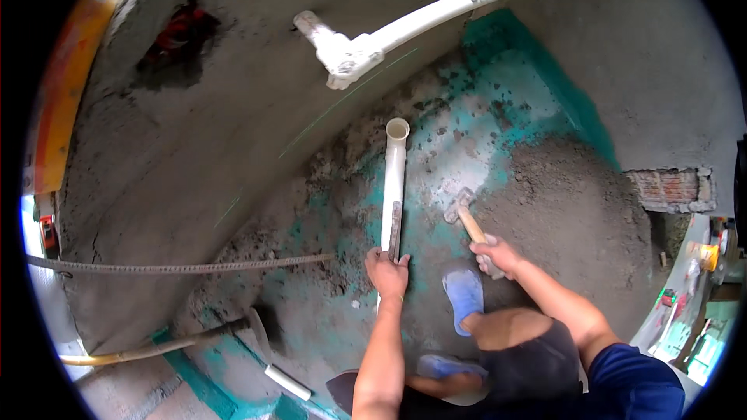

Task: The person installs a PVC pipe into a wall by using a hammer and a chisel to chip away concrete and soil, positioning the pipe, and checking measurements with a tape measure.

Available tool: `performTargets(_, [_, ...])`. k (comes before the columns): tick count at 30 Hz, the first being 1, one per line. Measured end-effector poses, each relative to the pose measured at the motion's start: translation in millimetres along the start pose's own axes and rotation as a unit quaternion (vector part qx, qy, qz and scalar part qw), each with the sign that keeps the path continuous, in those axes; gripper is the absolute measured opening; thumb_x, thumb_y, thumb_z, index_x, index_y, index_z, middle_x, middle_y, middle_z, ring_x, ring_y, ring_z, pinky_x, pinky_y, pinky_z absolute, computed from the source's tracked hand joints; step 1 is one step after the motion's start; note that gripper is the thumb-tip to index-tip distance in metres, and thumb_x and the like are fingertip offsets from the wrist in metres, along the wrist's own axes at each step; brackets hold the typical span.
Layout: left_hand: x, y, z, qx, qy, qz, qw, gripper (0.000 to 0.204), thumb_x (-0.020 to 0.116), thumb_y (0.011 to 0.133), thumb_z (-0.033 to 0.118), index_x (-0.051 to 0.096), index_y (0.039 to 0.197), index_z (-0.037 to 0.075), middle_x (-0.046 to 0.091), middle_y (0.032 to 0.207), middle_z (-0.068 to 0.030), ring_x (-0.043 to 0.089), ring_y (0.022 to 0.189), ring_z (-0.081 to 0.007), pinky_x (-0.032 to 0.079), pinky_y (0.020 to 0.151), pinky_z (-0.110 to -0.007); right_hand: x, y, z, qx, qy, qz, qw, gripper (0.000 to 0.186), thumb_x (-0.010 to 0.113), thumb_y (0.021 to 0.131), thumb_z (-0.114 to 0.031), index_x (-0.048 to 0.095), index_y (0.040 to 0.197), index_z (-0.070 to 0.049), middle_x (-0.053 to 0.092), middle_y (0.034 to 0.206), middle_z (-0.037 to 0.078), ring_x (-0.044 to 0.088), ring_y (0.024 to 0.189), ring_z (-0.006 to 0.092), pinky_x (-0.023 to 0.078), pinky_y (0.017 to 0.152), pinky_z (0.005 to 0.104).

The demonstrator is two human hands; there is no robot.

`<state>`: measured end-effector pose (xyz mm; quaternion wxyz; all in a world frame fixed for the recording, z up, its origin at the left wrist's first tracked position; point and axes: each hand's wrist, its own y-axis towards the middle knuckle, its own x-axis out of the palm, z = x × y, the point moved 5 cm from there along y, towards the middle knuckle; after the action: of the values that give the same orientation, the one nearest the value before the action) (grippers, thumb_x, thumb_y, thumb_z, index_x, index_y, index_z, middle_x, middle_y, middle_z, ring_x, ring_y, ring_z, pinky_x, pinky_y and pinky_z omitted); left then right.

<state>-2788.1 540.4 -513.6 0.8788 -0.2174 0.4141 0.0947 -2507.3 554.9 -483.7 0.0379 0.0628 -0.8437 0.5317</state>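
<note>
A white plastic pipe [393, 179] runs along the mortar-stained floor, its round open end turned up at the far end. My left hand [387, 274] is closed at the pipe's near part, around the lower end of a narrow grey flat bar [396, 227] lying along the pipe's right side. Whether the fingers also grip the pipe, I cannot tell. My right hand [496, 257] is wrapped round the light wooden handle of a hammer [470, 223]. The hammer's grey, mortar-crusted head is low over the floor, right of the pipe and apart from it.
Damp grey mortar [568, 202] is heaped to the right. A ribbed steel bar [194, 267] and a hoe [259, 333] with a wooden handle lie at left, near a short white pipe [288, 383]. Another white pipe [443, 15] runs along the far wall. My blue shoe [462, 293] stands below the hammer.
</note>
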Motion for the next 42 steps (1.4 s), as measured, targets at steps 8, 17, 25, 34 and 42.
performTargets(8, [32.3, 19.7, 6.6, 0.070, 0.007, 0.115, 0.991, 0.022, 0.072, 0.073, 0.008, 0.064, 0.089, -0.004, 0.060, 0.101, -0.0207, 0.056, 0.095, -0.0402, 0.046, 0.085, -0.047, -22.6, 3.3, 36.7, 0.008, 0.170, -0.049, 0.984, 0.022, 0.068, 0.090, -0.019, 0.054, 0.104, -0.008, 0.053, 0.069, 0.000, 0.050, 0.052, 0.0115, 0.040, 0.046, 0.0262])
performTargets(17, [86.7, -27.2, 53.7, 0.088, -0.050, -0.034, 0.994, 0.031, 0.074, 0.073, 0.013, 0.063, 0.096, -0.005, 0.062, 0.109, -0.0226, 0.057, 0.101, -0.0417, 0.047, 0.091, -0.048, -52.3, -44.4, 33.8, -0.127, 0.179, 0.049, 0.974, 0.030, 0.066, 0.087, -0.009, 0.051, 0.112, -0.005, 0.047, 0.069, -0.001, 0.046, 0.053, 0.0095, 0.040, 0.044, 0.0260])
performTargets(25, [69.2, -10.4, 31.5, 0.053, -0.047, -0.037, 0.997, 0.044, 0.062, 0.093, 0.041, 0.064, 0.092, -0.003, 0.062, 0.091, -0.0229, 0.058, 0.088, -0.0422, 0.046, 0.082, -0.049, -60.4, -80.7, 12.1, -0.184, 0.129, 0.097, 0.970, 0.037, 0.066, 0.082, -0.009, 0.049, 0.114, -0.002, 0.050, 0.065, 0.002, 0.046, 0.044, 0.0114, 0.040, 0.041, 0.0266])
performTargets(34, [47.0, 34.7, 33.5, -0.139, -0.300, -0.273, 0.903, 0.054, 0.040, 0.103, 0.047, 0.064, 0.083, 0.003, 0.054, 0.060, -0.0025, 0.048, 0.048, -0.0125, 0.038, 0.048, -0.028, -46.3, -137.4, -22.2, -0.365, 0.014, 0.173, 0.915, 0.043, 0.074, 0.077, -0.011, 0.047, 0.108, 0.001, 0.055, 0.070, 0.005, 0.053, 0.050, 0.0111, 0.047, 0.046, 0.0249])
performTargets(42, [59.0, 82.2, 61.8, -0.227, -0.442, -0.292, 0.817, 0.029, 0.039, 0.104, 0.029, 0.055, 0.098, 0.004, 0.055, 0.065, -0.0030, 0.043, 0.043, -0.0145, 0.037, 0.042, -0.030, 1.4, -102.5, -60.5, -0.450, -0.104, 0.087, 0.883, 0.053, 0.068, 0.086, -0.009, 0.049, 0.134, 0.004, 0.065, 0.103, 0.009, 0.062, 0.083, 0.0147, 0.052, 0.071, 0.0298])
